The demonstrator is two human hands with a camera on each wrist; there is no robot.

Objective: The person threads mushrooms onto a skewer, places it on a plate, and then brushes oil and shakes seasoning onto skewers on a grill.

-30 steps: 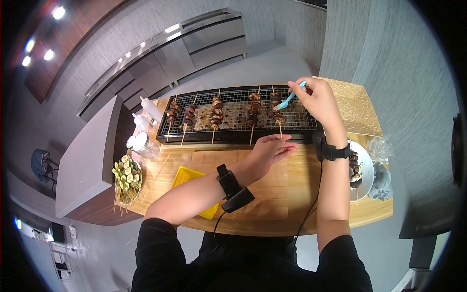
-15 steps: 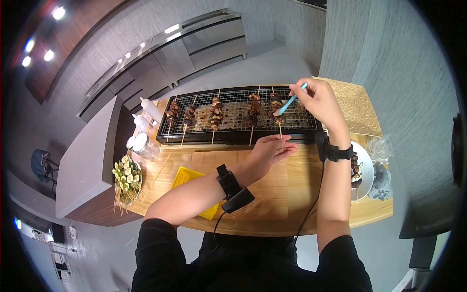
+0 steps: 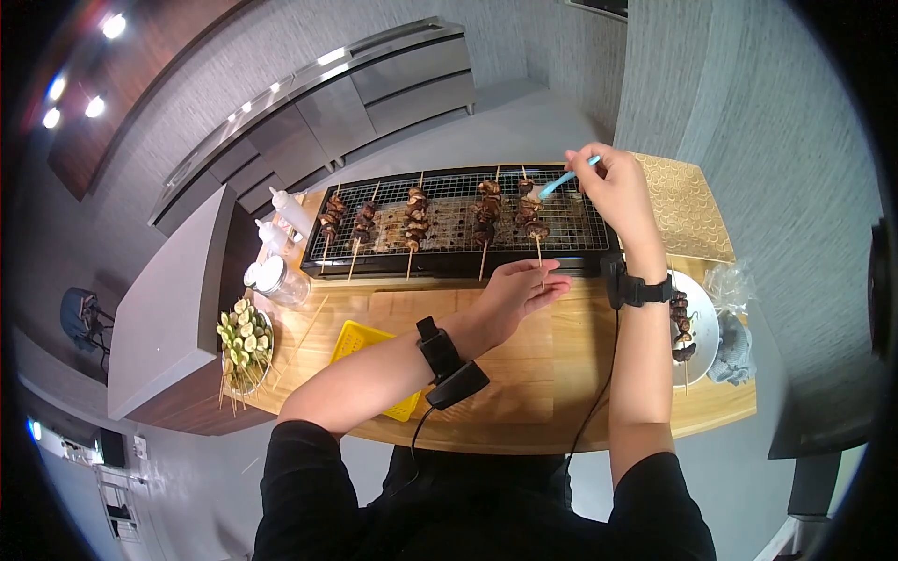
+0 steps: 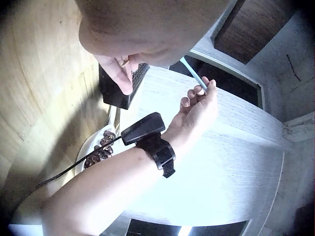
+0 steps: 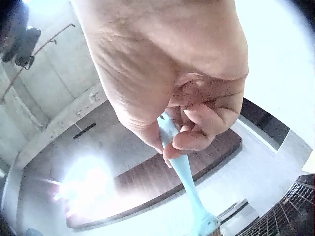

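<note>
My left hand [image 3: 513, 297] pinches the near end of a bamboo stick at the grill's front edge. That stick belongs to the rightmost meat skewer [image 3: 531, 227], whose browned pieces lie over the wire mesh. Above the grill's right end, my right hand [image 3: 619, 194] grips a light-blue basting brush [image 3: 561, 181] by its handle. The bristles are at the upper part of the meat, near the skewer's far end. In the right wrist view, thumb and curled fingers close around the brush handle [image 5: 182, 172]. Several other skewers [image 3: 416, 217] lie across the black grill [image 3: 561, 265].
A white plate [image 3: 703, 360] with a cooked skewer stands right, beside plastic wrap [image 3: 732, 285]. On the left are squeeze bottles [image 3: 292, 211], a lidded jar [image 3: 282, 279] and a bowl of vegetable skewers [image 3: 245, 337]. A yellow basket [image 3: 357, 338] sits partly under my left forearm.
The brush first slid down the meat toward me, then back up toward the skewer's far end, my right hand moving with it. My left hand stays in place on the stick.
</note>
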